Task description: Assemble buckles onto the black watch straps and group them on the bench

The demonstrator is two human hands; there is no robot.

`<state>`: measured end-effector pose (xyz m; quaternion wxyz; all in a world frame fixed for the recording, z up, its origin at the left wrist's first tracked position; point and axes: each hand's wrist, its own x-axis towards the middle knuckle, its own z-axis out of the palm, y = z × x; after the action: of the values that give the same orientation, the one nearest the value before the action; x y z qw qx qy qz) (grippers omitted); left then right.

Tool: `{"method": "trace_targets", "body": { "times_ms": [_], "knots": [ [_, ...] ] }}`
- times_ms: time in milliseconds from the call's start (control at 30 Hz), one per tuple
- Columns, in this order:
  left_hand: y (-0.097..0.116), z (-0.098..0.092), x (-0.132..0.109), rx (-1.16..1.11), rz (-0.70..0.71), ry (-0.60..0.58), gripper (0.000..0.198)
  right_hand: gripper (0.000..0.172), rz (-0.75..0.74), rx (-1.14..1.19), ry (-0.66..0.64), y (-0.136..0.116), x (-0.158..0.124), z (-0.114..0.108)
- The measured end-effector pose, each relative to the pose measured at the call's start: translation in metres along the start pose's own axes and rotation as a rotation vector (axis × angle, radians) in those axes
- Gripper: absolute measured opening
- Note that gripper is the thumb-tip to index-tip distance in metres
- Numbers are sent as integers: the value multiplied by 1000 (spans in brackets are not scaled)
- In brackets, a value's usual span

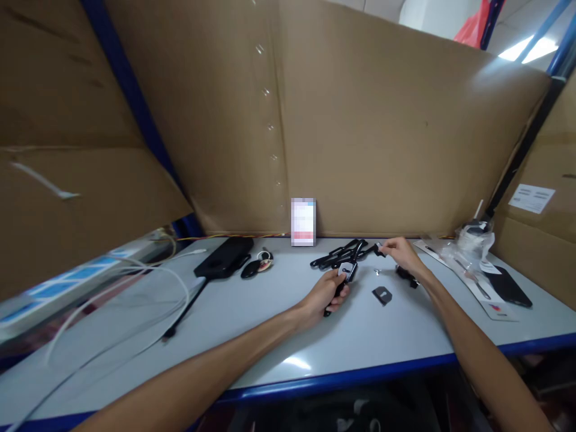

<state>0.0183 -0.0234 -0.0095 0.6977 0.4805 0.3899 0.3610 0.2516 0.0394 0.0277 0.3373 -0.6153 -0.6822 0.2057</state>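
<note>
My left hand [327,289] is wrapped round a black-handled tool [328,310], its thumb pressing a pale metal plate with a dark slot at the upper end. Farther right, my right hand [401,252] pinches a small black piece [378,250] between thumb and fingertips. Several glossy black handles [335,257] lie in a heap just behind my left hand. Between the hands rest a tiny silvery part [377,272] and a dark plate with a cut-out [382,295]. Small black pieces [406,276] lie below my right wrist, partly hidden by it.
A phone-like screen [303,222] leans against the cardboard back wall [360,132]. At left are a black box with a cable [227,257], a key fob [251,269], white cables and a power strip [81,276]. A black phone [510,287] and plastic packaging [465,276] lie at right.
</note>
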Motion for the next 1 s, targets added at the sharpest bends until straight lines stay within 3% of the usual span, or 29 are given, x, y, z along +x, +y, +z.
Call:
{"method": "trace_targets", "body": {
  "times_ms": [100, 200, 400, 633, 800, 1000],
  "knots": [
    [-2, 1, 2, 0, 18, 30, 21, 24, -2, 396, -224, -25, -15, 7],
    [-4, 3, 3, -14, 47, 31, 20, 26, 16, 524, -373, -43, -28, 26],
    [-9, 4, 6, -29, 67, 95, 25, 28, -65, 243, -198, -43, -30, 59],
    [-12, 3, 6, 47, 121, 22, 36, 38, -65, 86, -193, -42, -32, 55],
    [-10, 3, 3, 37, 106, 8, 31, 24, -21, 224, -181, -41, -31, 50],
    [-9, 3, -1, 83, 139, -61, 34, 21, 11, 432, -346, -38, -32, 50]
  ]
}}
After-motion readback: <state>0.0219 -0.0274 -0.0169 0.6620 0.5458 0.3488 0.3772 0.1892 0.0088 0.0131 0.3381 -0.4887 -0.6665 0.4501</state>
